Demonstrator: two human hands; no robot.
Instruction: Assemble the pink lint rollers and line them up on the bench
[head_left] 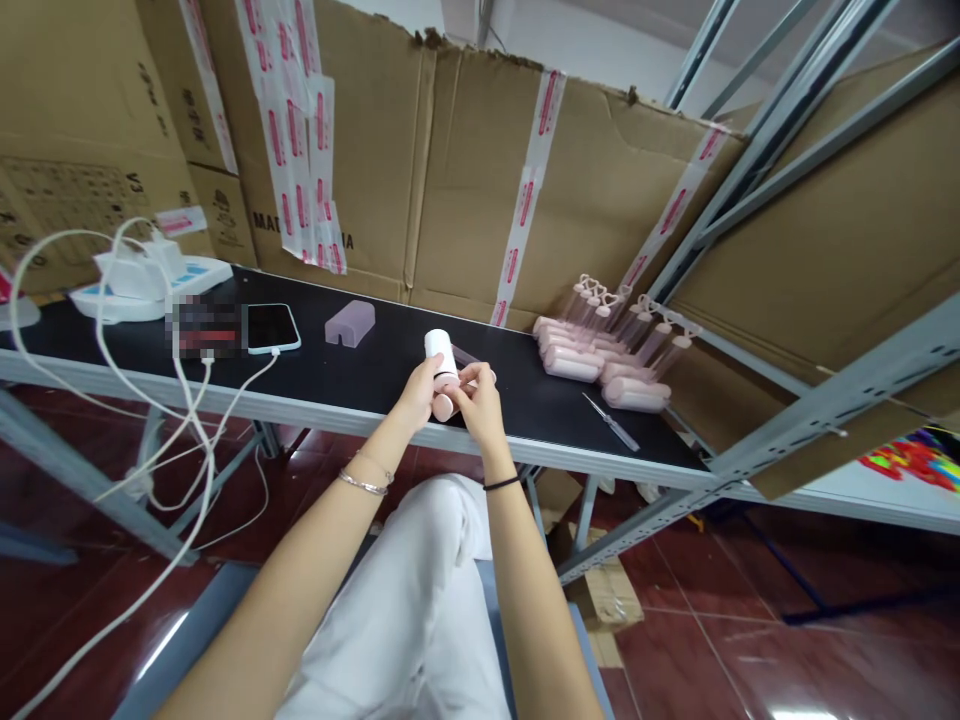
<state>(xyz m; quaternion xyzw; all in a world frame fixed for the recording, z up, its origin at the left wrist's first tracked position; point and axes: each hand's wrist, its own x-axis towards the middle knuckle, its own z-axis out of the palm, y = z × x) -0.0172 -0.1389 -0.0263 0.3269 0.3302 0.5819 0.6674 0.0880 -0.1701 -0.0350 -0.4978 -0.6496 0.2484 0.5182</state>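
Observation:
Over the front edge of the black table, my left hand [414,398] is closed around a white cylinder [439,346] with a pink lower end. The cylinder stands tilted, its white end pointing away from me. A round pink piece [442,407] shows at the near end, between my hands. My right hand [481,405] is closed with its fingertips at that pink end; whether the round piece is joined to the cylinder I cannot tell. Just behind my right hand, a dark narrow item [465,355] lies partly hidden on the table.
Several pink-and-white cylinders [571,362] with clear tubes and straps lie at the right, near a small screwdriver [611,422]. To the left are a translucent purple block [350,323], a charging phone [271,328], a power strip [206,272] and looping white cables. Cardboard [465,180] walls the back.

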